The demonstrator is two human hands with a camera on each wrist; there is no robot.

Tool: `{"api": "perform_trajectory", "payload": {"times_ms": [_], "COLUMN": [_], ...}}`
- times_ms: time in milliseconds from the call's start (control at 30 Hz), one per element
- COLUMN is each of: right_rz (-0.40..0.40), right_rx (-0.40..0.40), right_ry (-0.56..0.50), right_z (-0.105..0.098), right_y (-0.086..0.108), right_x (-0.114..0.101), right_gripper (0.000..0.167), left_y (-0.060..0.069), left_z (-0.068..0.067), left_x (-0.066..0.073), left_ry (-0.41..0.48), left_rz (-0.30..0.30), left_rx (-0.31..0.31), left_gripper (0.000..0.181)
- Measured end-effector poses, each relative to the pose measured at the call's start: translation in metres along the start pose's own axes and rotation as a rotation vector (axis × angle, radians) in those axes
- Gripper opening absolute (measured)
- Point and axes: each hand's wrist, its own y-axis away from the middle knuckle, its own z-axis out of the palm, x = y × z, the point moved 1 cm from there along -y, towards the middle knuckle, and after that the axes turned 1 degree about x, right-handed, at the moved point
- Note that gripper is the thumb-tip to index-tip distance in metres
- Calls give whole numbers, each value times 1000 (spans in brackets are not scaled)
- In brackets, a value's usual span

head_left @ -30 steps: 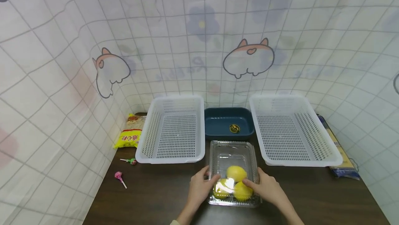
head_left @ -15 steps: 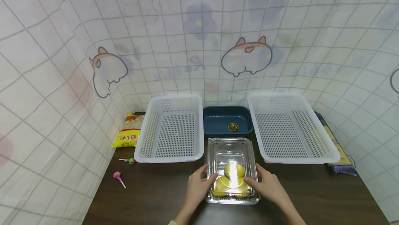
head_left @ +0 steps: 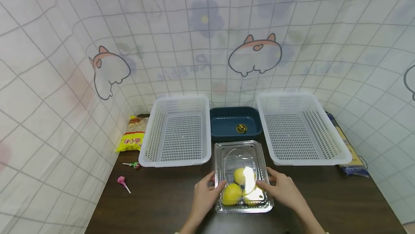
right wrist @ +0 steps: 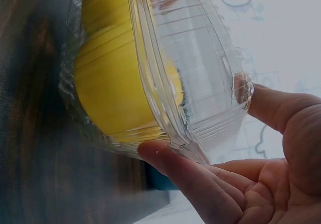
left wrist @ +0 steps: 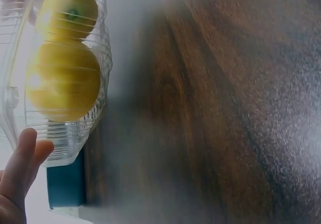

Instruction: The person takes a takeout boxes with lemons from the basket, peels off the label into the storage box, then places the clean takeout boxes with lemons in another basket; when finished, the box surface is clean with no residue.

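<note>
Shifted slightly right, the clear container [head_left: 239, 151] of yellow fruit [head_left: 232, 194] is gripped between left hand [head_left: 204, 195] and right hand [head_left: 282, 189], apparently a steadying step calling for even pressure.

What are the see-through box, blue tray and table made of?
The box looks like glossy plastic: yellow fruit shows through its ridged sides. The blue tray looks smooth, shiny, maybe plastic or ceramic. The table has streaky brown grain and faint sheen: maybe wood or imitation.
</note>
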Motion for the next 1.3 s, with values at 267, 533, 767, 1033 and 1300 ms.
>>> {"api": "perform_trajectory", "payload": {"times_ms": [267, 533, 767, 1033, 1300], "right_rz": [0, 28, 9, 16, 57], "right_rx": [11, 34, 63, 77, 124], "right_ry": [26, -110, -88, -256, -371], "right_z": [-12, -30, -42, -60, -77], "right_y": [7, 19, 24, 24, 23], "right_x": [-12, -28, -35, -30, -23], "right_gripper": [85, 79, 76, 65, 68], "left_y": [7, 14, 16, 10, -8], "left_z": [-6, -17, -23, -20, -7], "left_x": [15, 40, 57, 78, 95], "left_ry": [29, 105, 181, 231, 244], "left_rz": [27, 44, 34, 53, 87], "left_rx": [31, 26, 1, -42, -108], "left_gripper": [63, 69, 68, 72, 69]}}
